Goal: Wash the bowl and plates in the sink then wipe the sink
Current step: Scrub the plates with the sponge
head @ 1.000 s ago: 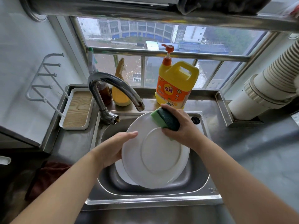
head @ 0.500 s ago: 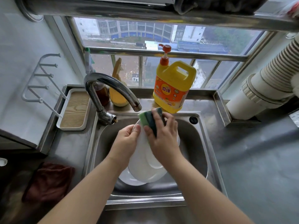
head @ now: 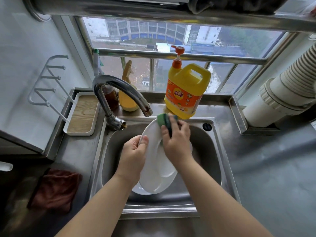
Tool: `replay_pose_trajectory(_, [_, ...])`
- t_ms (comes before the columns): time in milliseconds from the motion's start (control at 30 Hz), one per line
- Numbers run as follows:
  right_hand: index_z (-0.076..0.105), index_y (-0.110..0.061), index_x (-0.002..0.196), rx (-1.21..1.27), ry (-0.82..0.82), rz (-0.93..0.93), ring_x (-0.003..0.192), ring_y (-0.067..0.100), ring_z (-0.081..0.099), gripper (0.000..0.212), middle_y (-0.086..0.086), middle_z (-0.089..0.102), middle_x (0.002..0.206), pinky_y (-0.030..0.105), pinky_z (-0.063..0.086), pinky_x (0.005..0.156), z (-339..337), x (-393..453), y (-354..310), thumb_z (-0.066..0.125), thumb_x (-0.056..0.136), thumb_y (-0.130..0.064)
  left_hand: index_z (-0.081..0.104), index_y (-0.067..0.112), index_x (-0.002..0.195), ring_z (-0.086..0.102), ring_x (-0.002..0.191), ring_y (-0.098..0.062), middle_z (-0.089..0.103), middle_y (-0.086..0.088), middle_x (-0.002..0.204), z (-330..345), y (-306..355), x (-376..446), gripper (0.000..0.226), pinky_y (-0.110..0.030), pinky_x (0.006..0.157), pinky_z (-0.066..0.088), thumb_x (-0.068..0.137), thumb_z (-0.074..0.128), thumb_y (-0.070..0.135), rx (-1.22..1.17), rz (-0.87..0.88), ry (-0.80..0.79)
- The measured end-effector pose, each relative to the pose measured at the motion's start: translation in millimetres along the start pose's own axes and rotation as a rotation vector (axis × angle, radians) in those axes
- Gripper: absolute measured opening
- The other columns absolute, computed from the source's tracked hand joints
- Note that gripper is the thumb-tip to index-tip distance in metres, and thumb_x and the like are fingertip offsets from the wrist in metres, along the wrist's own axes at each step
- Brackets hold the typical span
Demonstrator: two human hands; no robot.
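The white plate (head: 158, 170) stands tilted on edge over the steel sink (head: 212, 151), its face turned toward the right and its lower rim down near the basin floor. The left hand (head: 132, 156) grips the plate's rim at about ten o'clock, thumb curled over the front of the edge and the other fingers hidden behind the plate. The right hand (head: 177, 142) lies against the plate's face near its top, at roughly one o'clock of the plate, fingers curled round a green sponge (head: 165, 121) with a dark scouring side; the sponge sits at the plate's upper rim, pressed to it. A second white plate (head: 138, 189) shows only as a sliver at six o'clock beneath the held one, the rest covered. The right hand hides much of the upper plate face, and a pale edge at its three o'clock side cannot be told apart as plate or bowl. The basin floor and drain are blocked by plates and forearms.

The faucet (head: 118, 93) arches over from eleven o'clock, its spout ending just beside the sponge. At twelve o'clock behind the sink stands a yellow detergent jug (head: 186, 93) with an orange pump, and further left a small yellow spray bottle (head: 128, 100). A wood-lined tray (head: 82, 113) sits at ten o'clock, and a dark red cloth (head: 54, 190) lies at eight o'clock on the counter.
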State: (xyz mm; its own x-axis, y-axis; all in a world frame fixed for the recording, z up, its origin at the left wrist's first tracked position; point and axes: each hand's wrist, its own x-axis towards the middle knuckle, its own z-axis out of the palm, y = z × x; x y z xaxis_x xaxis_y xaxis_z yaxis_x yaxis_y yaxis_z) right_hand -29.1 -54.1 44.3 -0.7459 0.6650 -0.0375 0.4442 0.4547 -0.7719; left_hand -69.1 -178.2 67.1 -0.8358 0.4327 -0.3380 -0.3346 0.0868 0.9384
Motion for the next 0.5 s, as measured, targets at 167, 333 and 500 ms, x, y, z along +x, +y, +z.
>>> replay_pose_trajectory(167, [0.02, -0.031, 0.15, -0.037, -0.053, -0.111, 0.13, 0.02, 0.023, 0.058, 0.003, 0.024, 0.139, 0.036, 0.022, 0.114, 8.4, -8.3, 1.6, 0.043, 0.097, -0.041, 0.06, -0.006, 0.089, 0.051, 0.071, -0.029, 0.059, -0.02, 0.078, -4.8, -1.8, 1.7, 0.034, -0.042, 0.066, 0.043, 0.1, 0.046, 0.023, 0.024, -0.002, 0.0])
replay_pose_trajectory(333, [0.018, -0.031, 0.151, -0.011, -0.111, 0.254, 0.129, 0.028, 0.028, 0.055, 0.01, 0.028, 0.14, 0.041, 0.026, 0.109, -7.8, 29.7, 30.8, 0.036, 0.1, -0.044, 0.063, 0.006, 0.081, 0.055, 0.06, -0.019, 0.061, -0.006, 0.065, -2.9, -2.1, -2.9, 0.032, -0.031, 0.055, 0.046, 0.101, 0.044, 0.023, -0.007, -0.021, -0.002])
replay_pose_trajectory(500, [0.021, -0.026, 0.151, 0.014, -0.066, 0.047, 0.13, 0.026, 0.03, 0.058, 0.009, 0.025, 0.14, 0.04, 0.027, 0.113, 5.5, 1.4, 5.2, 0.042, 0.098, -0.04, 0.054, -0.009, 0.083, 0.041, 0.065, -0.025, 0.05, -0.014, 0.069, 0.2, -1.4, 5.2, 0.036, -0.033, 0.057, 0.036, 0.1, 0.046, 0.021, 0.042, 0.021, 0.034])
